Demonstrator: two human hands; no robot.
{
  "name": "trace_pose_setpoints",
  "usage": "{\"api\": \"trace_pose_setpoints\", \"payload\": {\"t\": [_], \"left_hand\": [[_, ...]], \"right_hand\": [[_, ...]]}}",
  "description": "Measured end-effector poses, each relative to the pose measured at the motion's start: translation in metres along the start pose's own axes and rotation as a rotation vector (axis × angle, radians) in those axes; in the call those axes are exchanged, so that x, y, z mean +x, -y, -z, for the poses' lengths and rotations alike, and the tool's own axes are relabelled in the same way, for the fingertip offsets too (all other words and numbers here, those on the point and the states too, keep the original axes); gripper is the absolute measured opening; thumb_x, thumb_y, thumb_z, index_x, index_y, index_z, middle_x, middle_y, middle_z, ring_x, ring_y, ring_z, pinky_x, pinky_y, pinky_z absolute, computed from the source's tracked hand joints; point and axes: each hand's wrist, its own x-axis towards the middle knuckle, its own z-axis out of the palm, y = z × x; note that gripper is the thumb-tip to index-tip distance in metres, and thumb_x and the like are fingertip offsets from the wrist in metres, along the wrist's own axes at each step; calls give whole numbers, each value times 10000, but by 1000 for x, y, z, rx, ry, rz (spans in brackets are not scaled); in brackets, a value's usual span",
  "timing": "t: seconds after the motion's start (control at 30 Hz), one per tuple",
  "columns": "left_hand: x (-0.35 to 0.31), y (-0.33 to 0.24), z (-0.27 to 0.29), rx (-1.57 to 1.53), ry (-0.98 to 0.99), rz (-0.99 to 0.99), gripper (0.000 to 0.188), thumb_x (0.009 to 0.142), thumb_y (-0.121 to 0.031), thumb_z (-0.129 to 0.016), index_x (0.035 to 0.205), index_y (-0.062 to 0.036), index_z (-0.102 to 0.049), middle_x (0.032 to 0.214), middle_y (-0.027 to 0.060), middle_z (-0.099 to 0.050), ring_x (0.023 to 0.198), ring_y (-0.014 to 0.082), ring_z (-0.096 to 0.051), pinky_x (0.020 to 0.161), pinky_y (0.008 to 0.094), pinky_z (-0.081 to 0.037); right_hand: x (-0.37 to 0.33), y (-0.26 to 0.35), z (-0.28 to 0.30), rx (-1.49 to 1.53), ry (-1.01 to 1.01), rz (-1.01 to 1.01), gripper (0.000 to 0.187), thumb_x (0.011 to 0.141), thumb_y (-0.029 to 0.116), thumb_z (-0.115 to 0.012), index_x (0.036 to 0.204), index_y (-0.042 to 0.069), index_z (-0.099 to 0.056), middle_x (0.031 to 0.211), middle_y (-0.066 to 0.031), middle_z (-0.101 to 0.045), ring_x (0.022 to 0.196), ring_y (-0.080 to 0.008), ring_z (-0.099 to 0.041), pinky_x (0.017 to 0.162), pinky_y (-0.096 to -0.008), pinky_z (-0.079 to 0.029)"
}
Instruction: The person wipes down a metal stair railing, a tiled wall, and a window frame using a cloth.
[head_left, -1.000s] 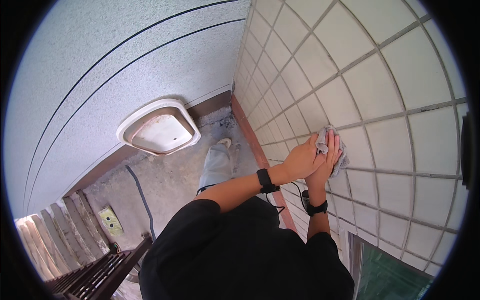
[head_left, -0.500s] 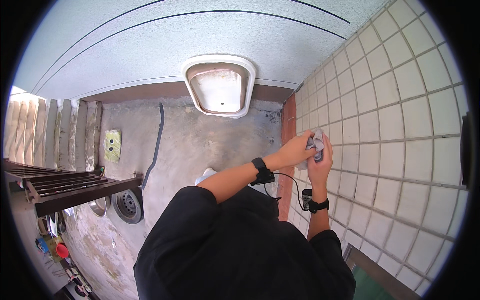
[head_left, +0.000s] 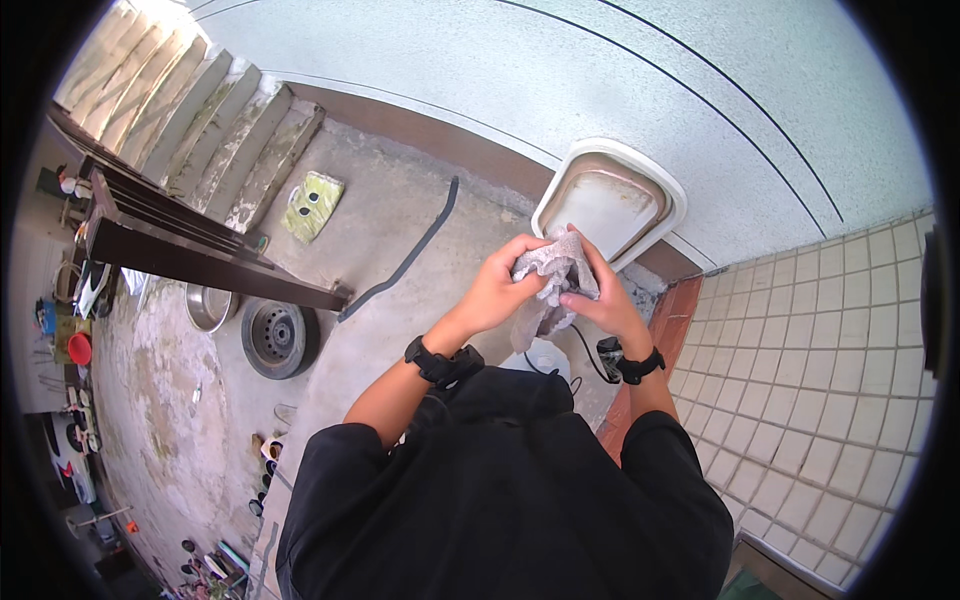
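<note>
Both of my hands hold a crumpled grey-white cloth (head_left: 548,275) in front of my chest. My left hand (head_left: 503,285) grips its left side with the fingers curled over the top. My right hand (head_left: 600,295) pinches its right side, and the cloth's lower end hangs between the two hands. Each wrist carries a black band. Below the hands is my black shirt. Just beyond the cloth lies a white oval basin (head_left: 610,205) against the speckled wall.
A cream tiled wall (head_left: 830,340) is at the right. On the concrete floor lie a wheel rim (head_left: 280,338), a metal bowl (head_left: 208,306), a yellow-green bag (head_left: 314,204) and a dark strap (head_left: 410,255). Concrete steps (head_left: 215,140) and a dark railing (head_left: 190,255) stand at the left.
My view has swung left from the tiled wall toward the floor and steps. My hands came off the tiles and now hold the cloth bunched between them.
</note>
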Motion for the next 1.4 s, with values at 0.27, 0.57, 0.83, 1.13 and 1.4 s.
{"api": "trace_pose_setpoints", "payload": {"t": [0.27,0.57,0.83,1.13,1.4], "left_hand": [[-65,-12,117,-64,-531,-179,358,806,-6,-502,1163,-7,-492,1067,65,-550,972,121,-513,853,264,-411],[-99,-49,228,346,-955,-390,503,711,100,-507,1195,-37,-520,1037,109,-541,957,199,-531,857,267,-396],[-137,-108,306,867,-1328,-525,369,755,37,-497,1123,15,-497,1115,175,-487,1003,246,-492,892,314,-367],[-191,-141,347,1207,-1894,-362,365,700,-129,-726,968,-84,-482,1182,194,-453,1062,328,-522,894,408,-456],[-217,-166,397,756,-1773,-345,218,773,-109,-656,867,-66,-464,1161,225,-505,1027,304,-548,858,370,-460]], "right_hand": [[114,0,-119,-78,473,-238,419,768,50,-643,1168,22,-520,1063,-72,-604,1001,-147,-544,887,-305,-410],[238,-11,-220,43,481,-53,370,741,-12,-566,1110,-23,-541,1035,-88,-616,968,-128,-549,846,-273,-426],[336,66,-328,243,631,254,354,671,9,-655,1012,-37,-573,992,-104,-619,968,-189,-579,832,-298,-441],[359,156,-461,258,759,1242,392,705,238,-682,1020,31,-576,1158,-145,-530,1135,-399,-473,960,-551,-327],[349,155,-497,-139,595,1264,345,704,239,-583,1031,129,-592,1166,-54,-509,1175,-247,-452,992,-550,-289]]}}
